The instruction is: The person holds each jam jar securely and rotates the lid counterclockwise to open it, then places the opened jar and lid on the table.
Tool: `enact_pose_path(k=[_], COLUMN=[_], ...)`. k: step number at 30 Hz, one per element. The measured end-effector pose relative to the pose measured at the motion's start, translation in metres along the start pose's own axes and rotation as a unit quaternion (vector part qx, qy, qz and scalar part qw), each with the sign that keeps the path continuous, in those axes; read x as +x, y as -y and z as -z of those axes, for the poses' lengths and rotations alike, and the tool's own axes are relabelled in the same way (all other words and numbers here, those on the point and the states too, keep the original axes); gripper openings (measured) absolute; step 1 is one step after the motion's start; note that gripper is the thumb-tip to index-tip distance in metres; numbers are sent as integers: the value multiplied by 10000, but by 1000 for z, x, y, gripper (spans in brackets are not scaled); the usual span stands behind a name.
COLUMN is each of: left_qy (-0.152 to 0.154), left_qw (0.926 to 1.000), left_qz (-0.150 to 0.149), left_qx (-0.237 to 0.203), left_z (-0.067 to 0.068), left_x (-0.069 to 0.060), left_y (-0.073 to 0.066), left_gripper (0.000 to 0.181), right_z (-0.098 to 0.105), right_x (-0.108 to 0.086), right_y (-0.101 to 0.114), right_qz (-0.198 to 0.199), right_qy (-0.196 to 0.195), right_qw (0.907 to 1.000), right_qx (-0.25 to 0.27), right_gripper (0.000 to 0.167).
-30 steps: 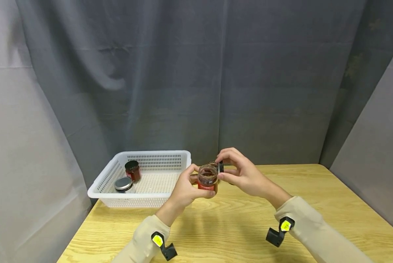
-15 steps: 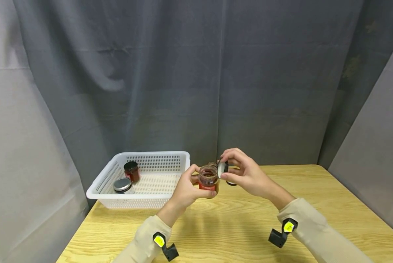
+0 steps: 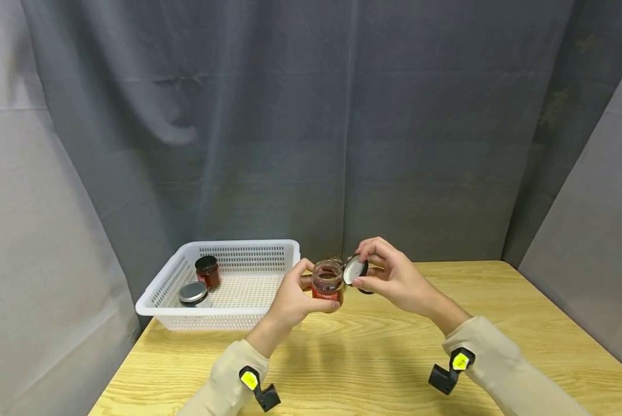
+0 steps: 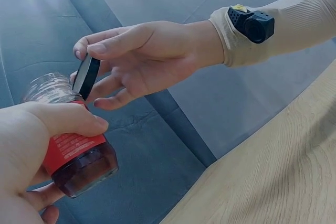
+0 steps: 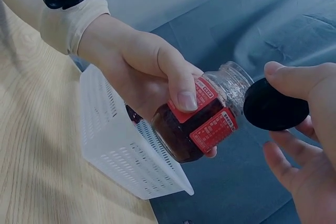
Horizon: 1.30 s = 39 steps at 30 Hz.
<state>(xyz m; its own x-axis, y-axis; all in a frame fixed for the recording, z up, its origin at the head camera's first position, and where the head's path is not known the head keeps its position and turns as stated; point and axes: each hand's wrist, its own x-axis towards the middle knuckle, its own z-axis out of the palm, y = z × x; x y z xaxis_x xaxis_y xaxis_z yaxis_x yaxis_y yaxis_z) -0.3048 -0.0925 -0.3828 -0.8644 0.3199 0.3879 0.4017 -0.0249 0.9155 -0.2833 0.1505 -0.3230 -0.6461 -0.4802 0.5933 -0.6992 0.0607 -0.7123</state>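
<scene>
My left hand [image 3: 295, 292] grips a glass jar [image 3: 328, 284] with a red label and dark brown contents, its open mouth facing up and slightly tilted. Between thumb and fingers, my right hand [image 3: 394, 277] pinches a round lid [image 3: 355, 270], black outside and white inside. That lid is tipped on edge close to the jar's rim, off its mouth. In the right wrist view the lid's black top [image 5: 275, 106] faces the camera, beside the jar's glass neck [image 5: 234, 83]. Behind the held jar, another glass rim [image 3: 337, 259] shows, mostly hidden.
A white perforated basket [image 3: 214, 319] stands on the wooden table [image 3: 352, 358] at the left. In it are a dark red jar with a black lid [image 3: 207, 273] and a jar with a silver lid [image 3: 193, 293]. Grey curtains [image 3: 420, 144] hang behind.
My right hand has drawn slightly right with the lid, which has turned so its white inside shows more toward the head camera. The left hand and jar stay nearly still.
</scene>
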Motion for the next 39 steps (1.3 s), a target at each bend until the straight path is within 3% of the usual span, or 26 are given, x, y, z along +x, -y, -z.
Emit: enact_pose_path(k=[20, 39], left_qy=[-182, -286], left_qw=[9990, 9986], left_qz=[-91, -165], left_qx=[402, 405], left_z=[-6, -29], left_x=[6, 22], left_y=[4, 20], left_gripper=[54, 56], right_z=[6, 24], right_x=[-10, -25], right_y=[-18, -38], right_qz=[-177, -223], right_qy=[-345, -718], right_qw=[9988, 9960], right_qx=[-289, -486], right_gripper=[33, 31])
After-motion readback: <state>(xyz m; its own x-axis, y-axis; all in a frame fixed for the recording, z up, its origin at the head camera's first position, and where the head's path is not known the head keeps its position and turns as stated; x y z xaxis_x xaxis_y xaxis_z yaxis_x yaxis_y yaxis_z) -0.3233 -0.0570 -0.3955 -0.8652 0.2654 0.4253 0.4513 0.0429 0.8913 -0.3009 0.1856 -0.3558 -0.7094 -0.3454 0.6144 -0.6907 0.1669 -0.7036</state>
